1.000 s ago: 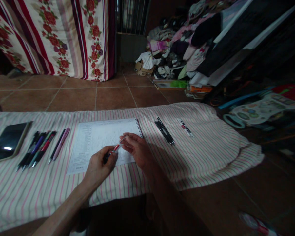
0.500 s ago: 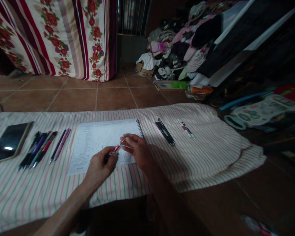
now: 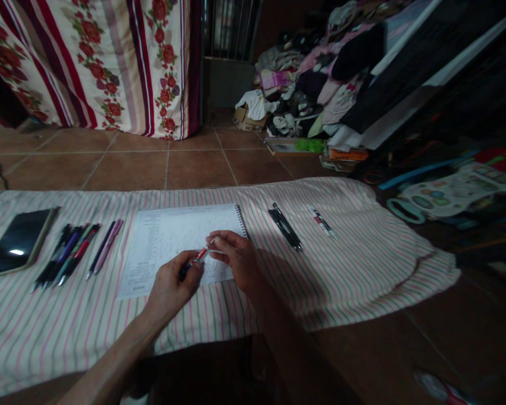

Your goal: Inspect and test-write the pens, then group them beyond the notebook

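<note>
Pen (image 3: 202,253) inboard of tabletop's (image 3: 362,264) near edge.
Your left hand (image 3: 172,281) and right hand (image 3: 238,256) pinch it; likely light, stiff, slick; grip mid-barrel.

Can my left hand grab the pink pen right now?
Probably, after letting go: the left hand holds a partly red pen, but the pink pen lies uncovered beside the spiral notebook, seemingly unblocked.

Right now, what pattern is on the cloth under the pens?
The whitish cloth has pink and greyish stripes; see the head view.
</note>
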Demonstrator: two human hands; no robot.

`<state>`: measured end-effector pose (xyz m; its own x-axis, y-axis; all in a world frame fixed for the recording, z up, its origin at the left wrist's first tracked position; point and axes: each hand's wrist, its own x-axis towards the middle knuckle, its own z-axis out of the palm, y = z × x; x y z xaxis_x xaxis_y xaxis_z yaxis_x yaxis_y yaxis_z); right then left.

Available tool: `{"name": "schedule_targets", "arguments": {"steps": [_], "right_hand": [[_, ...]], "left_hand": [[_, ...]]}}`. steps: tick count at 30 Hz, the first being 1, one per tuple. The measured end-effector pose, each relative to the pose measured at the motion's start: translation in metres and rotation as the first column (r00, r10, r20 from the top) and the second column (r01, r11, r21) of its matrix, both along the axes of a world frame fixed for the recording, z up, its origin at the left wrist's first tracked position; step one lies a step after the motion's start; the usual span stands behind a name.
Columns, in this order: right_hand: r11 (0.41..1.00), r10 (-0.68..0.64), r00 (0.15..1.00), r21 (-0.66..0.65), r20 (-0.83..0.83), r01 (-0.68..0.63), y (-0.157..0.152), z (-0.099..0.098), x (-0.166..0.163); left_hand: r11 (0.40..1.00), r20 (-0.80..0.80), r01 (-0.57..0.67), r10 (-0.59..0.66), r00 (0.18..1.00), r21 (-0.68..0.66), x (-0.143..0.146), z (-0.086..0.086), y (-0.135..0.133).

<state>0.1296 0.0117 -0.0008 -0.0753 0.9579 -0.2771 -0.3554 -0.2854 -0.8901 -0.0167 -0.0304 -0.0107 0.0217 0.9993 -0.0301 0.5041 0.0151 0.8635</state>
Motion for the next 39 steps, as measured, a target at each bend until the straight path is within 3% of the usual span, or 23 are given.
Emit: {"name": "schedule_targets", "arguments": {"steps": [16, 39], "right_hand": [[0.994, 0.063, 0.984, 0.073, 0.167, -0.076, -0.0002, 0.0, -0.0013], [0.988, 0.081, 0.979, 0.111, 0.187, -0.103, 0.0002, 0.0009, -0.0015]], "left_hand": [[1.0, -0.045, 0.005, -0.004, 0.999, 0.006, -0.0015, -0.0012, 0.0007], [0.999, -0.005, -0.027, 0.027, 1.0, 0.024, -0.0039, 0.0021, 0.0024]]}}
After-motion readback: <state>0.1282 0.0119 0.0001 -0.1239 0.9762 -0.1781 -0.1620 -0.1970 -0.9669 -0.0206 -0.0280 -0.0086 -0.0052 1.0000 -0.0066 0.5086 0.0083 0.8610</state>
